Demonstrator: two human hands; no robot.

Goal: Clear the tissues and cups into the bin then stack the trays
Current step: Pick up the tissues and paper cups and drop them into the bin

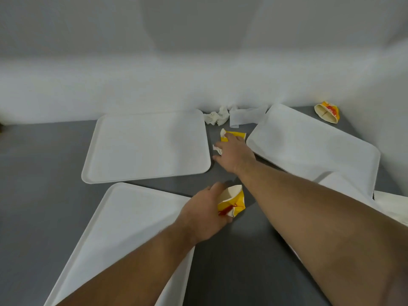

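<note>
Two white trays flank the right hand, crumpled tissues lie just beyond it, and a third crushed cup sits well off to its right. The right hand, arm outstretched, reaches onto a flattened yellow cup, fingers spread over it, not visibly closed. The left hand grips a crushed yellow cup beside the near tray.

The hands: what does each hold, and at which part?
Left hand grips a crushed yellow cup by its side. Right hand rests on another cup; grip unclear.
</note>
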